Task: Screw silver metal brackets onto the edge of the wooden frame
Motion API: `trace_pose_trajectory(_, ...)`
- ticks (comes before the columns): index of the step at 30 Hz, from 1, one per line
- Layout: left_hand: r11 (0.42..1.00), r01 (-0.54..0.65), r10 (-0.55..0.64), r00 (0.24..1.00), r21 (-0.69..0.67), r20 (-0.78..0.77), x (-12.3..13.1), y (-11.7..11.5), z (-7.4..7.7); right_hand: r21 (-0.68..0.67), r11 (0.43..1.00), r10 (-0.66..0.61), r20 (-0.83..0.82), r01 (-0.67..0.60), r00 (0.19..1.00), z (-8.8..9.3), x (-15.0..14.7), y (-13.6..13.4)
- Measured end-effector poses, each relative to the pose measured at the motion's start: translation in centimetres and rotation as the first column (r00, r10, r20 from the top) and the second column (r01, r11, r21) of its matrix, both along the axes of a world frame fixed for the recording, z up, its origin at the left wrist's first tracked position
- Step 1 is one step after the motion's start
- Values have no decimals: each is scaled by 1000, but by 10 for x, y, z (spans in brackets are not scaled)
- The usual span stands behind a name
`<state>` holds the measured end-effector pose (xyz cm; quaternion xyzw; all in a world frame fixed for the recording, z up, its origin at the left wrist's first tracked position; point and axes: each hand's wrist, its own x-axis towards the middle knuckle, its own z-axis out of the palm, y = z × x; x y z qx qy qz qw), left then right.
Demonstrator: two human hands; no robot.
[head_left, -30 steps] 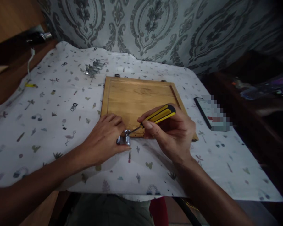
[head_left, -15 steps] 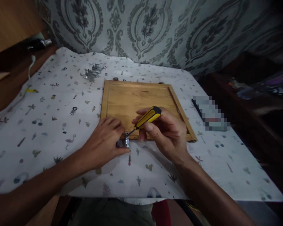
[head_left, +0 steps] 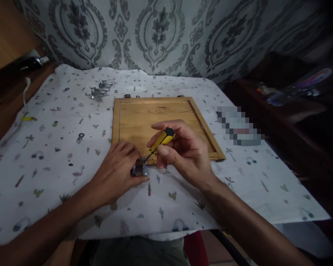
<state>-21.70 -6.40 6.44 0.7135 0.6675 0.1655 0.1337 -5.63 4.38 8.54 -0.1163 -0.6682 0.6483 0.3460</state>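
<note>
A framed wooden panel [head_left: 155, 112] lies flat on the cloth-covered table in front of me. At its near left corner, my left hand [head_left: 113, 171] grips a shiny metal hinge [head_left: 140, 169] against the edge, fingers on the wood and thumb below. My right hand [head_left: 190, 157] pinches a yellow and black screwdriver [head_left: 163, 141] between thumb and fingers. The tool leans down to the left, with its tip at the hinge. Whether the tip sits in a screw is too small to tell.
Several similar metal pieces [head_left: 100, 90] lie in a pile at the back left. A pixelated flat object [head_left: 240, 127] rests right of the panel. Patterned cloth [head_left: 80, 207] covers the table, and a patterned curtain [head_left: 161, 33] hangs behind it. A yellow-tipped cord [head_left: 29, 118] is at left.
The view has shifted, so the table's things sit slightly farther left. The screwdriver stands a little steeper and my right fingers have shifted on its handle. The left hand keeps its hold.
</note>
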Motion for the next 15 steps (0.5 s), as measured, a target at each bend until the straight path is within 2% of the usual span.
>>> trace_pose_trajectory(4, 1000, 3, -3, 1000, 18, -6, 0, 0, -1, 46, 999, 18, 58, -21, 998, 6, 1, 2)
trace_pose_trajectory(8, 1000, 0, 0, 1000, -5, 5, 0, 1, 0, 34, 999, -39, 46, 37, 998, 9, -5, 3)
trace_pose_trajectory(12, 1000, -7, 7, 1000, -13, -7, 1, 1, 0, 11, 999, -34, 28, 33, 999, 12, -9, 2)
trace_pose_trajectory(15, 1000, -5, 5, 1000, 16, -18, 1, 1, -1, 81, 979, -188, -14, 188, 982, 11, -7, 3)
